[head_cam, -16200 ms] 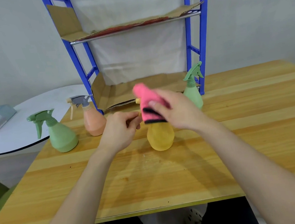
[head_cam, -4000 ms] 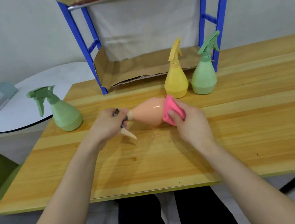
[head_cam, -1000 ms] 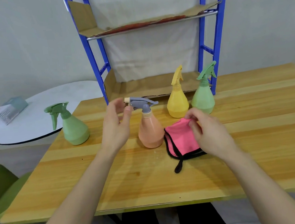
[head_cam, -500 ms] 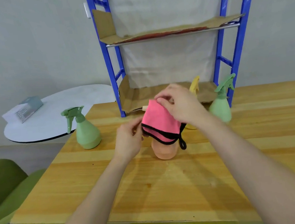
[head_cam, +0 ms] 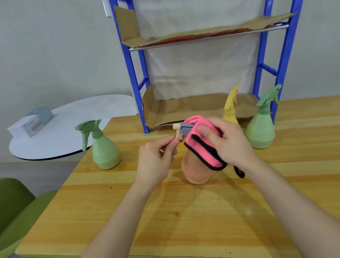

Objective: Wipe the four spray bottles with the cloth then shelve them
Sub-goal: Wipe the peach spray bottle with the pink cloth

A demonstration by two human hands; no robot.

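The orange spray bottle [head_cam: 194, 172] stands upright mid-table. My left hand [head_cam: 157, 159] pinches its trigger just below the grey nozzle. My right hand [head_cam: 228, 142] presses the pink cloth [head_cam: 203, 144] with black trim over the bottle's head and neck. A yellow bottle [head_cam: 229, 108] stands behind my right hand, partly hidden. One green bottle [head_cam: 261, 127] stands at the shelf's right post, another green bottle [head_cam: 103, 150] near the table's left edge. The blue shelf [head_cam: 207, 38] rises at the back.
Cardboard sheets [head_cam: 196, 106] line both shelf levels. A white round table [head_cam: 66, 130] with a small box [head_cam: 30, 125] sits to the left, and a green chair [head_cam: 5, 211] stands at the lower left. The wooden table [head_cam: 197, 217] spreads in front of me.
My right hand has lifted the cloth from the table and wrapped it over the orange bottle's head. My left hand shifted from the nozzle to the trigger.
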